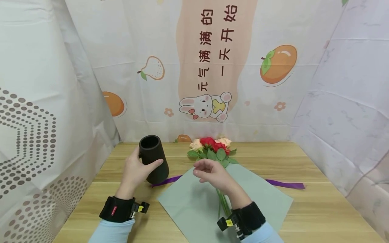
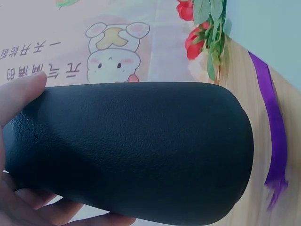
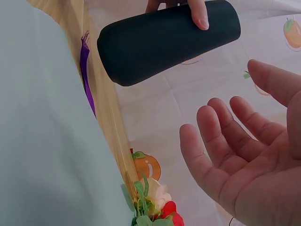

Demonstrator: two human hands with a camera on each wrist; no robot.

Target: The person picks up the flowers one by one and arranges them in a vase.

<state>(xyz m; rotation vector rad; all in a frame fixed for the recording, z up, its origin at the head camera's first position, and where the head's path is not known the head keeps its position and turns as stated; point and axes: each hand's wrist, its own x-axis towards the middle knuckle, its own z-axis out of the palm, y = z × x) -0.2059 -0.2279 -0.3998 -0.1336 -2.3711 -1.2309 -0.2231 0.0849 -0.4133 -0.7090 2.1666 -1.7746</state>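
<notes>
My left hand (image 1: 134, 171) grips a black vase (image 1: 154, 158) from its left side, thumb across the front. The vase leans slightly, its round dark mouth facing up; the left wrist view shows its leathery black wall (image 2: 136, 146) close up. My right hand (image 1: 214, 173) is held over the flower stems with nothing in it, fingers relaxed and loosely bent. Under it, a bunch of red and cream roses (image 1: 209, 145) with green leaves lies across a pale green sheet of paper (image 1: 194, 202), stems toward me.
A purple ribbon (image 1: 285, 184) runs beneath the paper, its ends showing on both sides. Everything lies on a wooden table (image 1: 328, 209). Behind it hangs a printed cloth (image 1: 121, 67) with fruit and a rabbit, and more cloth hangs at both sides.
</notes>
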